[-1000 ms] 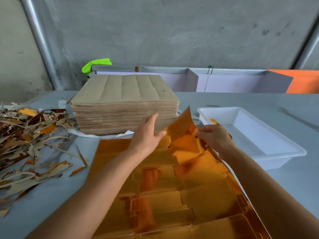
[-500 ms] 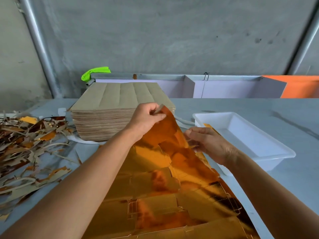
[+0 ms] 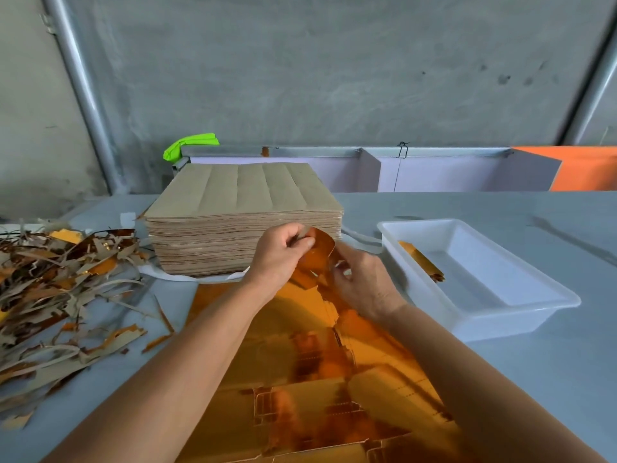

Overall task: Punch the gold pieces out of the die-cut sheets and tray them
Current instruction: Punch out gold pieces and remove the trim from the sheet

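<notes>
At twelve o'clock on the gold sheet (image 3: 300,379), its curled far edge is being pinched by the left hand (image 3: 278,253) and, it seems, the right hand (image 3: 362,280). A piece could be torn if it is being pulled too hard; the white tray (image 3: 521,310) is waiting at two o'clock.

A rough grey concrete wall (image 3: 334,68) is seen rising well beyond the grip, crossed by slanting metal pipes (image 3: 83,95) to its left and right. A pale grey table (image 3: 551,362) is being lit by soft, even daylight. Behind it, low white partition panels (image 3: 434,175) are being capped by a metal rail (image 3: 317,151), an orange panel (image 3: 587,168) far right.
</notes>
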Demonstrator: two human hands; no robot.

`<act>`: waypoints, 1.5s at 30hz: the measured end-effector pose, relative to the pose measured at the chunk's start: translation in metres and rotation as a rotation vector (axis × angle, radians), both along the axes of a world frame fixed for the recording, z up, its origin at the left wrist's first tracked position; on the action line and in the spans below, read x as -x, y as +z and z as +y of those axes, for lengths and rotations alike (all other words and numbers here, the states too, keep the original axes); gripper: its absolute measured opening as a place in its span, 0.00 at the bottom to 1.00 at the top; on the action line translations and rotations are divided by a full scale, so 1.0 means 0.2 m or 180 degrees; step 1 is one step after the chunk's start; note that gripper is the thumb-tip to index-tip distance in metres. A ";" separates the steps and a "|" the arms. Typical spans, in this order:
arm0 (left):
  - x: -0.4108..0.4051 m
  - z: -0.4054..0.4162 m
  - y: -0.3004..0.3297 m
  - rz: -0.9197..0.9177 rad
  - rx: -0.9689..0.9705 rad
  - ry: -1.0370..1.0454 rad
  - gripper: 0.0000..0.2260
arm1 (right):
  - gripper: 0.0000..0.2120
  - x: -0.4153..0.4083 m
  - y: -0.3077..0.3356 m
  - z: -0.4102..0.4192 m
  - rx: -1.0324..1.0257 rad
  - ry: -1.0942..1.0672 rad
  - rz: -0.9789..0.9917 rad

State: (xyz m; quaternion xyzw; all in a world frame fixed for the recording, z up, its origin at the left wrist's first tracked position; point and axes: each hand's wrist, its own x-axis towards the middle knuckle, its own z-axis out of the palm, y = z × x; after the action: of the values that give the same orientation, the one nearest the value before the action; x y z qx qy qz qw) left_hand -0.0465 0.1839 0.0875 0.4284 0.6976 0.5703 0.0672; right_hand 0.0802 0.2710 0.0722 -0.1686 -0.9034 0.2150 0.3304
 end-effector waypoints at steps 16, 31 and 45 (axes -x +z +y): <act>-0.02 -0.06 0.01 0.1040 -0.0527 -0.0257 0.10 | 0.06 0.01 0.05 0.16 0.3264 -0.1073 0.0539; -0.02 -0.07 -0.04 0.2090 0.1339 -0.0618 0.25 | 0.06 -0.05 0.03 0.21 0.3921 -0.1237 0.0925; 0.02 -0.14 -0.03 -0.0226 0.0394 -0.0852 0.12 | 0.11 -0.26 -0.11 0.27 0.2519 -0.1103 0.0420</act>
State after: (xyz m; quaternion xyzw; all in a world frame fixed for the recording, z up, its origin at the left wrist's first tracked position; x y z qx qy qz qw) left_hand -0.0511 0.1569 0.0814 0.4923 0.6653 0.5269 0.1936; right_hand 0.1330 0.3250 0.0512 -0.4173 -0.6868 0.4962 0.3285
